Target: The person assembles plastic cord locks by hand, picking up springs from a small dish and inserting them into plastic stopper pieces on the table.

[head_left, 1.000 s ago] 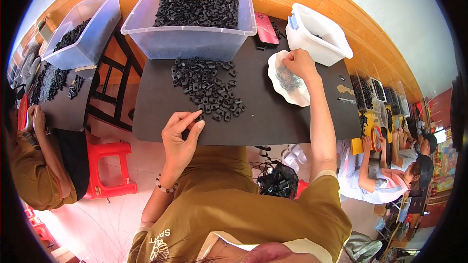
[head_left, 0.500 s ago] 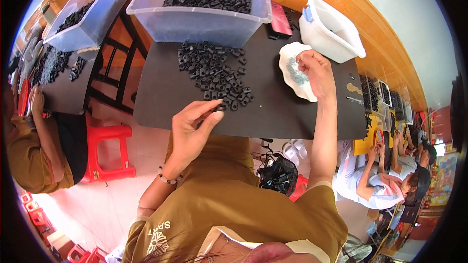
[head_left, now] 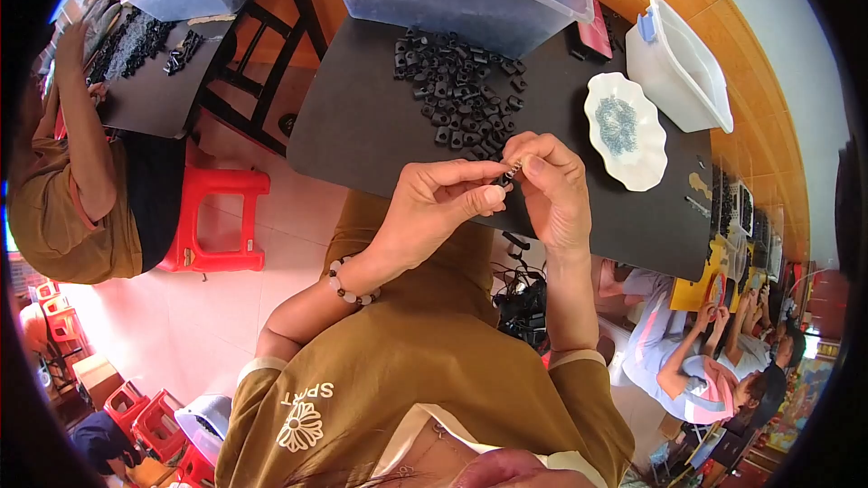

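Over the near edge of the table, my two hands meet at the fingertips. My left hand (head_left: 432, 206) pinches a small black plastic piece (head_left: 504, 180), mostly hidden by the fingers. Against it, my right hand (head_left: 558, 192) holds a tiny coiled metal spring (head_left: 514, 166) between thumb and forefinger. Just beyond lies a loose pile of black plastic pieces (head_left: 457, 95) on the dark table (head_left: 362, 99). To the right is a white scalloped dish (head_left: 649, 163) with small silvery bits (head_left: 617, 124) in it, too fine to make out singly.
A clear plastic tub (head_left: 452, 14) of black pieces stands at the back, beside a red box (head_left: 595, 34). A white bin (head_left: 678, 68) sits behind the dish. A co-worker (head_left: 77, 208) is at the left table, near a red stool (head_left: 221, 217); other people sit at the right.
My right hand has left the dish and come over to my left hand, bringing a spring. My left hand has drawn the black piece away from the pile. The view has shifted.
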### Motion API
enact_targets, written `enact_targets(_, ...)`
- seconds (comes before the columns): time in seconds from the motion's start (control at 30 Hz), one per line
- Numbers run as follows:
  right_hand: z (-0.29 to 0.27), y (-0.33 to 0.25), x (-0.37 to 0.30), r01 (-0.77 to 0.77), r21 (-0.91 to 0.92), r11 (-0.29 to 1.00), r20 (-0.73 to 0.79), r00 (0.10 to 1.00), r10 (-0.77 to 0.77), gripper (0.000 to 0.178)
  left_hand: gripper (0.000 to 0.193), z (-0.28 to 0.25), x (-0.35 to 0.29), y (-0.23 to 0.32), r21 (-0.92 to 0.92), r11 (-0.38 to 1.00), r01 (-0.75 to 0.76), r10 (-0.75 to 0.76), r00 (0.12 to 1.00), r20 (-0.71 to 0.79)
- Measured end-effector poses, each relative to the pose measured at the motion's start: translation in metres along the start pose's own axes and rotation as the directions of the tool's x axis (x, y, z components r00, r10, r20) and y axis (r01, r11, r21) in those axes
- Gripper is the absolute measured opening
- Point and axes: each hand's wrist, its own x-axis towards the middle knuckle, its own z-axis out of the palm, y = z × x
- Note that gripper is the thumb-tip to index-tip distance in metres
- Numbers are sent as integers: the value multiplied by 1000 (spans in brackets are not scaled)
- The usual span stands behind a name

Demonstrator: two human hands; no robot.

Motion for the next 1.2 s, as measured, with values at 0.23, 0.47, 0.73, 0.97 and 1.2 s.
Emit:
enact_targets(0.23, 6, -2, -6, 38, -161, 986, 27, 999, -34, 7, 32, -5, -4, 0, -41, 998, 42, -42, 999, -1)
enact_targets(0.47, 8, -13, -4, -93, -282, 955, 84, 989, 121, 15, 28, -12, -5, -4, 69, 997, -40, 39, 999, 14)
enact_targets(0.73, -8, -28, 26, -88, -727, 681, -104, 994, 17, 13, 24, -23, -12, 1, 106, 993, -60, 64, 997, -37)
enact_targets(0.97, -17, -13, 62, 127, -961, 247, 84, 980, -178, 12, 24, -41, -15, 1, 114, 991, -73, 85, 991, -104)
enact_targets(1.2, -21, -4, 69, 180, -982, -51, 186, 972, -146, 10, 24, -43, -17, 3, 72, 996, -52, 61, 990, -129)
